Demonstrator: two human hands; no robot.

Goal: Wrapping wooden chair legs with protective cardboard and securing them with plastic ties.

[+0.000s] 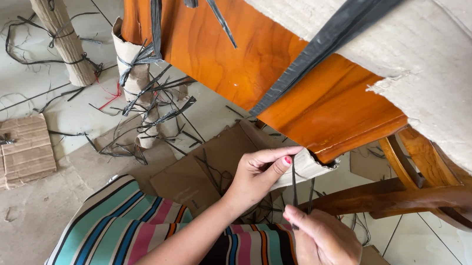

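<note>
Hands (291,216) pinch black strap (293,187) under wooden furniture (291,68), cardboard scraps (2,153) littering floor.

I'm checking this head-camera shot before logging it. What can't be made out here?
All in the head view:
- Wooden furniture piece: cardboard wrapping covers much of it, and the top and right edges cut it off.
- Black strap: its lower end is hidden inside the right hand.
- Leg wrap: partly hidden behind the left hand.
- Floor scraps: too tangled to count.
</note>
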